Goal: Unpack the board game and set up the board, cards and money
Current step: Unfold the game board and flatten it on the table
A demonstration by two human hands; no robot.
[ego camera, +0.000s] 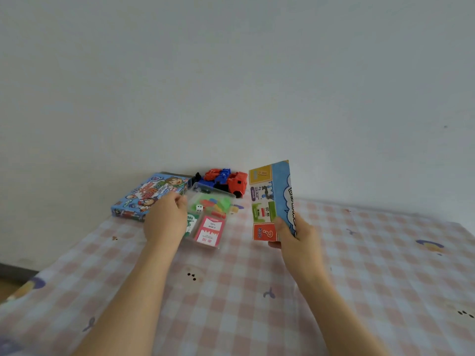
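On the checked pink-and-white cloth [359, 265] covering the counter, the game's parts lie grouped toward the far edge, near a plain pale wall [231, 73]. The right hand [295, 237] holds the folded game board [271, 199] upright and clear of the cloth; its fingers [281, 224] are closed around the board's lower end, thumb on the printed face. Coloured squares run up the board's left strip, beside a blue panel.

The left hand [164, 217] rests at the left side of a clear plastic tray [209, 217]. Its fingers are curled against the tray's edge; whether they actually grip it cannot be told. Within the tray, green and mixed-colour playing pieces [216, 204] and a white die [199, 208] occupy the far section. A pink stack of play money [210, 231] and a green stack [190, 223] lie in the near section, the green partly hidden behind the hand.

The blue game box [144, 195] lies flat to the tray's left. A red and blue toy truck [226, 181] stands just behind the tray.
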